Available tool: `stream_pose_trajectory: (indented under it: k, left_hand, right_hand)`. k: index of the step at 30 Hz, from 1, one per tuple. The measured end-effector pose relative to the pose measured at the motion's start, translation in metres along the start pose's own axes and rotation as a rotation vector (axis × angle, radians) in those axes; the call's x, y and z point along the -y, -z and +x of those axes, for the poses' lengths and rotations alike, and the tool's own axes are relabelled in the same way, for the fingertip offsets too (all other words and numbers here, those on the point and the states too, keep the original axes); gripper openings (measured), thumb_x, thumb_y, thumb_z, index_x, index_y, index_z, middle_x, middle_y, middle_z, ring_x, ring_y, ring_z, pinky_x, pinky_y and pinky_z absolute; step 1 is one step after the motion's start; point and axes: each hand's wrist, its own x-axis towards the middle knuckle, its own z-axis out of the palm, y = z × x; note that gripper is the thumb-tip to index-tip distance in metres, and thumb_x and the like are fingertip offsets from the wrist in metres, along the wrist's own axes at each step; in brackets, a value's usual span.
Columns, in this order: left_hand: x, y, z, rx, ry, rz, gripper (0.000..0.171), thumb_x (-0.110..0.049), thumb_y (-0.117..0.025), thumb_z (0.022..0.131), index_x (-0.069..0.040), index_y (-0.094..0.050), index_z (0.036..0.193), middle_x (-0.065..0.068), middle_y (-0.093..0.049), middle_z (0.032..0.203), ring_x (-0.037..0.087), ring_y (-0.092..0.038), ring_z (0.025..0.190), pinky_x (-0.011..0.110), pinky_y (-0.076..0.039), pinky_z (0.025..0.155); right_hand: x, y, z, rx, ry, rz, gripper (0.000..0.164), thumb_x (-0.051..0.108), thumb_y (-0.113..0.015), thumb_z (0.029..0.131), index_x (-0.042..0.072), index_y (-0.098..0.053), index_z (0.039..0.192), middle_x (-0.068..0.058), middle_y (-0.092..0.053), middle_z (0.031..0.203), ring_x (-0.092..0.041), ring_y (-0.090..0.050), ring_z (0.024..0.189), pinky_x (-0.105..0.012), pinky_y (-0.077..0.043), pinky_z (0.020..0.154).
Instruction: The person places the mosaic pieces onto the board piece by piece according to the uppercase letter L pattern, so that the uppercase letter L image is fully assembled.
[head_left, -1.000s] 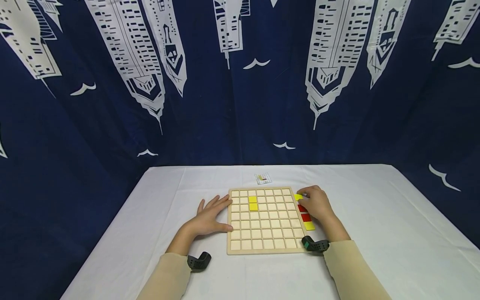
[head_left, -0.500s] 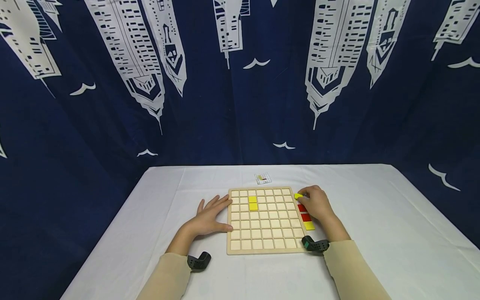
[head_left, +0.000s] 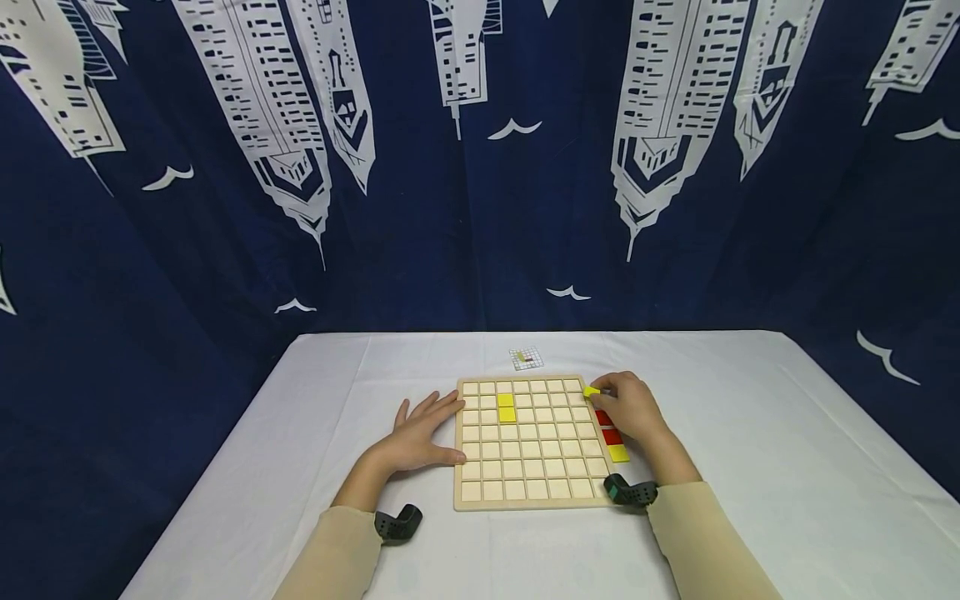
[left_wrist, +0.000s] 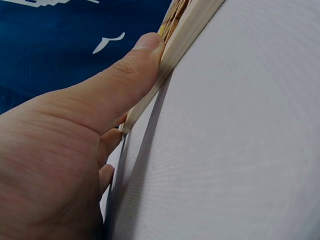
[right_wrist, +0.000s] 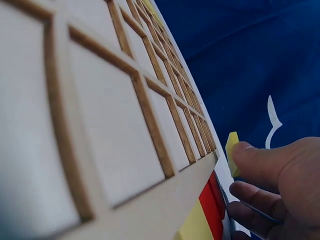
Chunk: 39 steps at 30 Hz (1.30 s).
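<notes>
My right hand (head_left: 632, 408) pinches a small yellow square tile (right_wrist: 232, 154) between thumb and fingers, at the right edge of the wooden grid board (head_left: 534, 503). In the right wrist view the tile is tipped up on edge, raised beside the board's frame. My left hand (head_left: 415, 442) lies with fingers spread along the board's left edge, its thumb (left_wrist: 135, 70) on the frame. Two yellow tiles sit in the grid, a far one (head_left: 506, 400) and a nearer one (head_left: 507, 414), one directly in front of the other. The other cells in view are bare wood.
By the board's right side lie a red tile (head_left: 603, 417), a second red tile (head_left: 612, 437) and a yellow tile (head_left: 618, 453) in a row. Beyond the board lies a small printed grid card (head_left: 527, 358) on the white-covered table (head_left: 780, 467). A dark blue curtain (head_left: 480, 225) hangs behind.
My right hand has lifted the farthest yellow tile from the row on the right and shifted it slightly left to the board's edge. The left hand has stayed in place.
</notes>
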Motion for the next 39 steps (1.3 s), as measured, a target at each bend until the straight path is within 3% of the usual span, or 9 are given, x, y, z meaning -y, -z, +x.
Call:
stream_pose_trajectory:
  k: [8, 13, 20, 27, 33, 39]
  left_hand:
    - [0.0, 0.0, 0.0, -0.002, 0.004, 0.005, 0.095, -0.051, -0.082, 0.075, -0.02, -0.04, 0.154, -0.001, -0.024, 0.167, 0.032, -0.009, 0.158, 0.065, 0.014, 0.121]
    - [0.001, 0.0, 0.0, 0.003, 0.004, 0.014, 0.095, -0.051, -0.081, 0.075, -0.021, -0.04, 0.154, -0.001, -0.024, 0.168, 0.032, -0.009, 0.158, 0.065, 0.013, 0.121]
    - [0.002, 0.0, 0.0, 0.004, 0.001, 0.022, 0.094, -0.051, -0.081, 0.076, -0.021, -0.039, 0.155, -0.001, -0.023, 0.168, 0.032, -0.008, 0.158, 0.065, 0.013, 0.121]
    - [0.0, 0.0, -0.001, -0.003, 0.001, 0.017, 0.093, -0.049, -0.081, 0.077, -0.02, -0.04, 0.154, -0.001, -0.024, 0.167, 0.032, -0.009, 0.158, 0.066, 0.012, 0.121]
    - [-0.001, 0.0, -0.001, -0.005, 0.004, 0.013, 0.092, -0.049, -0.081, 0.077, -0.02, -0.04, 0.154, -0.001, -0.025, 0.167, 0.031, -0.01, 0.158, 0.065, 0.013, 0.121]
    - [-0.001, 0.0, 0.0, -0.003, 0.006, 0.017, 0.092, -0.048, -0.081, 0.077, -0.02, -0.04, 0.154, -0.002, -0.025, 0.167, 0.031, -0.009, 0.158, 0.065, 0.012, 0.122]
  right_hand:
    - [0.007, 0.003, -0.002, 0.014, 0.01, 0.006, 0.03, 0.02, -0.068, 0.094, 0.001, -0.068, 0.116, -0.022, -0.062, 0.118, -0.031, -0.061, 0.1, -0.046, -0.053, 0.089]
    - [0.012, 0.003, -0.003, 0.031, 0.005, 0.027, 0.032, 0.024, -0.071, 0.091, 0.005, -0.068, 0.116, -0.017, -0.064, 0.115, -0.025, -0.06, 0.093, -0.037, -0.052, 0.08]
    - [0.019, 0.001, -0.003, 0.051, 0.077, 0.069, 0.03, 0.023, -0.074, 0.089, 0.006, -0.069, 0.113, -0.011, -0.066, 0.103, -0.02, -0.06, 0.082, -0.028, -0.05, 0.068]
    - [0.027, -0.003, -0.006, 0.068, 0.164, 0.059, 0.026, 0.021, -0.074, 0.089, 0.007, -0.069, 0.111, -0.005, -0.065, 0.092, -0.017, -0.058, 0.079, -0.03, -0.047, 0.071]
    - [0.039, -0.007, -0.011, 0.086, 0.199, 0.067, 0.025, 0.018, -0.075, 0.088, 0.008, -0.07, 0.11, -0.004, -0.064, 0.09, -0.016, -0.054, 0.075, -0.028, -0.045, 0.065]
    - [0.052, -0.014, -0.014, 0.095, 0.246, 0.034, 0.022, 0.016, -0.076, 0.086, 0.009, -0.071, 0.106, -0.002, -0.064, 0.088, -0.015, -0.053, 0.075, -0.028, -0.045, 0.067]
